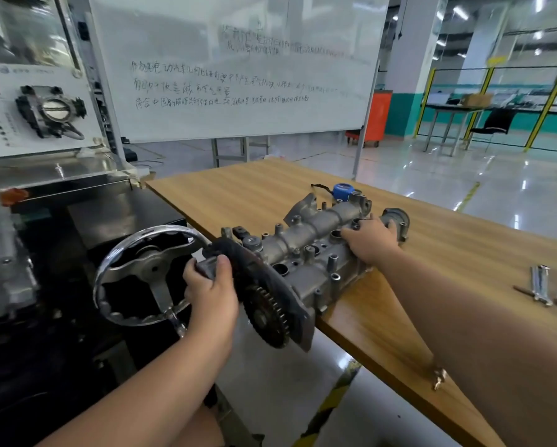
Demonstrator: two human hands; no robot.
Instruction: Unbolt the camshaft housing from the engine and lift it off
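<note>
The grey cast camshaft housing (315, 246) lies lengthwise across the near-left edge of the wooden table (448, 253), its geared end overhanging the edge. A dark toothed sprocket (267, 314) and black cover plate sit at that end. My left hand (211, 291) grips a grey lug at the sprocket end, thumb on top. My right hand (370, 237) holds the far end of the housing, fingers curled over its top near a round port. The engine stand with its chrome handwheel (148, 272) is off to the left.
A blue round part (343, 191) with a black cord lies behind the housing. Wrenches and small tools (543, 285) lie at the table's right edge. A whiteboard (238, 66) stands behind, a throttle-body display panel (49, 111) at left.
</note>
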